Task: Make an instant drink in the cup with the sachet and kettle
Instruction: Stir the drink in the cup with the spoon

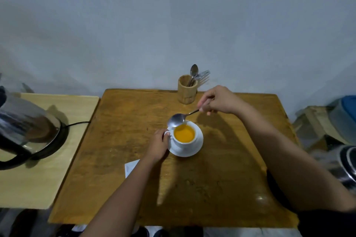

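Note:
A white cup (185,144) full of orange drink stands on a white saucer (196,149) in the middle of the brown wooden table (212,179). My left hand (158,145) grips the cup's handle on its left side. My right hand (215,101) holds a metal spoon (176,120) by the handle, its bowl just above the cup's far-left rim. A white sachet (130,167) lies flat on the table, partly hidden by my left forearm. The steel kettle (25,127) sits on its black base on the pale side table at the left.
A wooden holder (186,90) with a spoon and forks stands at the table's far edge against the grey wall. The kettle's black cord (79,123) runs toward the brown table. Boxes and a metal pot (346,165) sit on the right.

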